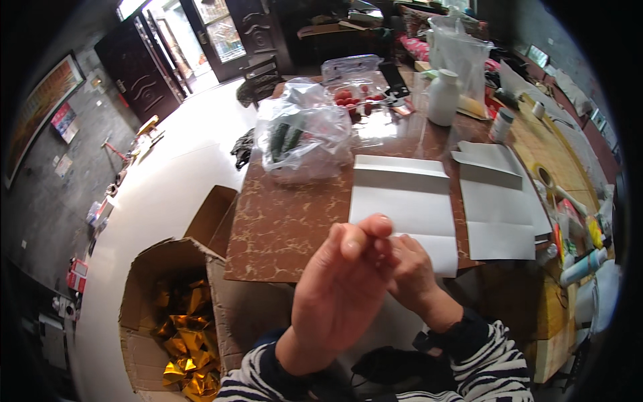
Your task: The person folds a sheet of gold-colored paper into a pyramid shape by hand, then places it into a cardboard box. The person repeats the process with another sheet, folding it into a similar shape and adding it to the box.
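Note:
My left hand [334, 296] is raised close to the camera, its palm bare and its fingers loosely curled. No object shows between the fingertips that I can see. Just behind it is my right hand [414, 274], whose fingers are partly hidden by the left; whether they hold anything is not visible. Beyond both hands, a creased sheet of white paper [399, 196] lies on the brown marbled table [281, 226], with its far edge folded over. More white sheets [495, 211], also creased and folded, lie overlapped to the right.
A cardboard box [135, 301] of shiny gold folded pieces [193, 346] stands at lower left. On the table are a plastic bag [306, 120] with cucumbers, a clear clamshell of red fruit [346, 98], a white bottle [443, 98] and a smaller bottle [501, 125]. A tape roll [542, 175] lies right.

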Demonstrator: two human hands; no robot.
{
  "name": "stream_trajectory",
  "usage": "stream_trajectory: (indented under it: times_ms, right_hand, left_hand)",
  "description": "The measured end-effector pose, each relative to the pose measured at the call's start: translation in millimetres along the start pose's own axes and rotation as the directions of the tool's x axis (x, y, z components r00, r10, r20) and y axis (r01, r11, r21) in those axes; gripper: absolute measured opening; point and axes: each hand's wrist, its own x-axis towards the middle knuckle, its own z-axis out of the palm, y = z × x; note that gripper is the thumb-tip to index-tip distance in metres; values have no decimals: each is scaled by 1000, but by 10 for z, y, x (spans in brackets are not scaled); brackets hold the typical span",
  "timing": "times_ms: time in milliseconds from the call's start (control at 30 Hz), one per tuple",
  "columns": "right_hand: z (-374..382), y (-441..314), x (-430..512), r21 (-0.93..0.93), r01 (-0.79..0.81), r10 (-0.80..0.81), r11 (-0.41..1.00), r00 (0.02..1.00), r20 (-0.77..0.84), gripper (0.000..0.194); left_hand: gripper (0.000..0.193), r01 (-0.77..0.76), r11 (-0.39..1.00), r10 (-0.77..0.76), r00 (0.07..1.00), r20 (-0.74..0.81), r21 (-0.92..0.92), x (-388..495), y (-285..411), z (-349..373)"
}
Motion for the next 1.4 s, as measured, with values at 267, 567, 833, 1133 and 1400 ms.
stream_trajectory:
  times_ms: [267,567,833,1133,1400]
  right_hand:
    - [-84,-53,35,-54,55,-54,997,998,19,22]
    - [-100,-80,-55,29,110,-112,993,993,49,22]
    - [-580,59,-106,147,44,-71,988,980,186,45]
    - [-1182,783,-279,-223,-178,213,959,966,145,47]
    - [-1271,1062,-450,-580,-284,416,763,903,104,46]
  left_hand:
    - [30,14,998,-23,986,-165,-54,85,-60,-601]
    - [8,27,811,159,951,-265,584,181,-16,-816]
    - [14,76,548,185,960,-209,833,159,70,-1002]
    - [52,126,238,291,937,-195,963,157,155,-1029]
    - [54,-113,-101,283,949,137,988,195,60,-1042]
